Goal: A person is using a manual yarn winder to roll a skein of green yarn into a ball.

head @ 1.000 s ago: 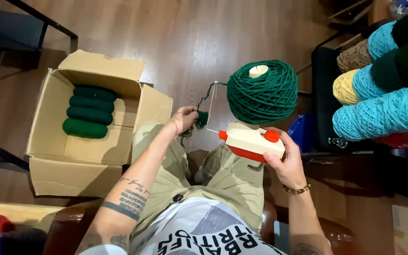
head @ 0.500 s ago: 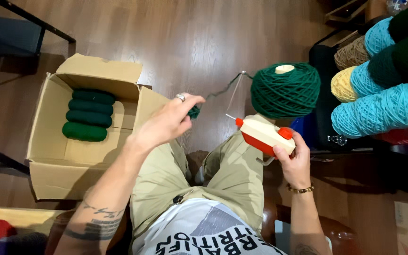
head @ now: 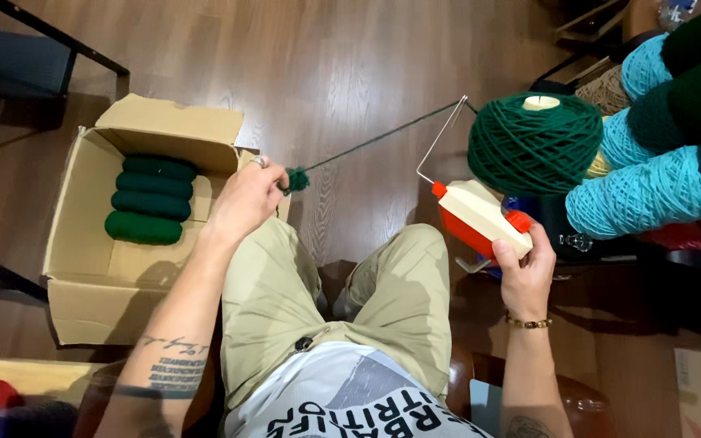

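My right hand grips the white and red yarn winder, which carries a large dark green yarn ball on its cone. From the winder's wire guide a green strand stretches taut to the left. My left hand pinches the strand's tufted end beside the open cardboard box, which holds several dark green yarn rolls.
Stacked teal, green and tan yarn cones fill a rack at the right. A dark chair stands at the upper left over wooden floor. My knees in khaki trousers are below the hands.
My left hand has pulled the yarn end away to the left, drawing the strand out long. The winder and ball have shifted right and tilted.
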